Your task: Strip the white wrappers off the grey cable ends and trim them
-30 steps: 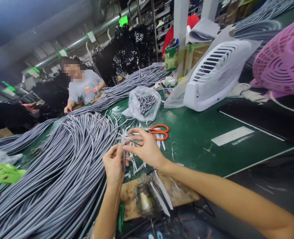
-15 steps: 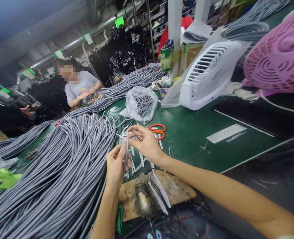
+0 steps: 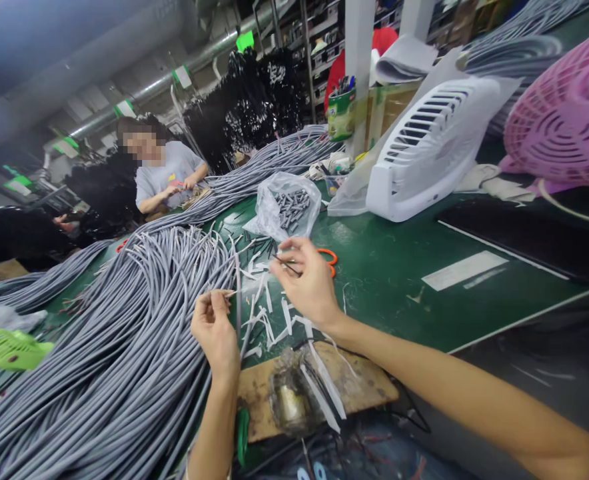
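My left hand (image 3: pixel 216 331) is pinched on the end of a grey cable (image 3: pixel 238 293) that rises beside its fingertips, at the edge of a big heap of grey cables (image 3: pixel 124 347). My right hand (image 3: pixel 308 280) is a little to the right and apart from it, fingers closed on thin dark wire strands (image 3: pixel 283 261) above the green bench. White strips of cut sheath (image 3: pixel 269 313) lie scattered between and under both hands. Orange scissors (image 3: pixel 330 257) lie just behind my right hand, mostly hidden by it.
A clear plastic bag of small grey parts (image 3: pixel 288 210) sits behind the hands. A white fan (image 3: pixel 427 150) and pink fan (image 3: pixel 567 120) stand at the right. A wooden block with a metal fixture (image 3: pixel 299 393) lies at the near edge. A person in grey (image 3: pixel 167 177) works across the bench.
My hands have drawn apart: the left moved left and down with the cable, the right moved right toward the scissors, pulling thin strands away.
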### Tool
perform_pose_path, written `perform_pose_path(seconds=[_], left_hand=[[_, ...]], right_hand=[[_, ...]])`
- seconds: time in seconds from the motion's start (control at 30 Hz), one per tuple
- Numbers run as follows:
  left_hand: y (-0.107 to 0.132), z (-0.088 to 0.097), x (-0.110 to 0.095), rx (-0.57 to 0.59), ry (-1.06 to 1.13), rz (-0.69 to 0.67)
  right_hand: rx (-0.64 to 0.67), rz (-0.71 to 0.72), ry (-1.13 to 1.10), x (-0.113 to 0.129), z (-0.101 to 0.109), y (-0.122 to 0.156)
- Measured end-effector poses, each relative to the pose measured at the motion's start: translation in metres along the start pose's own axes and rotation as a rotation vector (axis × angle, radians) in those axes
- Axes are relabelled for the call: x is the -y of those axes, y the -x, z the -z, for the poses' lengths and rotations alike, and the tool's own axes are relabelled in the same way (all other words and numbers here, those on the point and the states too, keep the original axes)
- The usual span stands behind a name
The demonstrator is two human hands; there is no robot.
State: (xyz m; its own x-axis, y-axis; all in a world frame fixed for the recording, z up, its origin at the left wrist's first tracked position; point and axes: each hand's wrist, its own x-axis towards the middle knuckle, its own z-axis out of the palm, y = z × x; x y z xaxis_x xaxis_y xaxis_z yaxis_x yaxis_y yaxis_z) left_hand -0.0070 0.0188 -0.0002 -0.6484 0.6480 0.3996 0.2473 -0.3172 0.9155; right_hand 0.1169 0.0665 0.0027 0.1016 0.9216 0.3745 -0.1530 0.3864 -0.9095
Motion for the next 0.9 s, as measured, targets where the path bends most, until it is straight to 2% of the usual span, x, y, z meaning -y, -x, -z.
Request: perform_pose_path(seconds=[0.07,0.1,0.17,0.23,0.3,0.4,0.53,0.6,0.67,0.73,0.77,0.83,0.87,0.9], left_hand=[[0.000,-0.001,0.001,-0.003,0.056,0.014],[0.000,-0.001,0.001,0.007,0.095,0.040],[0.000,-0.002,0.001,0.033,0.171,0.092],[0.001,-0.003,0.000,0.057,0.234,0.130],[0.002,-0.004,-0.001,0.076,0.269,0.170],[0.003,-0.006,-0.004,0.083,0.317,0.244],[-0.008,0.001,-0.008,0.004,0.439,0.302],[-0.021,0.010,-0.011,-0.074,0.489,0.260],[-0.032,0.020,-0.013,-0.184,0.521,0.147],[-0.037,0.026,-0.016,-0.233,0.513,0.082],[-0.036,0.026,-0.016,-0.181,0.418,0.078],[-0.029,0.022,-0.016,0.213,0.163,0.240],[-0.024,0.019,-0.016,0.373,0.058,0.304],[-0.020,0.017,-0.015,0.478,-0.011,0.343]], right_hand=[[-0.082,0.179,0.109,0.001,0.002,0.007],[-0.059,0.256,0.157,0.001,0.002,0.010],[0.112,0.347,0.221,-0.001,0.000,0.017],[0.302,0.355,0.250,-0.005,-0.004,0.019],[0.394,0.345,0.269,-0.008,-0.007,0.017],[0.397,0.368,0.295,-0.010,-0.007,0.013],[0.428,0.396,0.323,-0.007,-0.004,0.012],[0.436,0.392,0.334,-0.006,-0.003,0.013],[0.413,0.363,0.336,-0.006,-0.003,0.015],[0.376,0.321,0.324,-0.005,-0.004,0.016],[0.360,0.304,0.312,-0.005,-0.005,0.016],[0.335,0.285,0.292,-0.005,-0.006,0.016],[0.337,0.279,0.287,-0.004,-0.006,0.016],[0.347,0.273,0.286,-0.004,-0.005,0.015]])
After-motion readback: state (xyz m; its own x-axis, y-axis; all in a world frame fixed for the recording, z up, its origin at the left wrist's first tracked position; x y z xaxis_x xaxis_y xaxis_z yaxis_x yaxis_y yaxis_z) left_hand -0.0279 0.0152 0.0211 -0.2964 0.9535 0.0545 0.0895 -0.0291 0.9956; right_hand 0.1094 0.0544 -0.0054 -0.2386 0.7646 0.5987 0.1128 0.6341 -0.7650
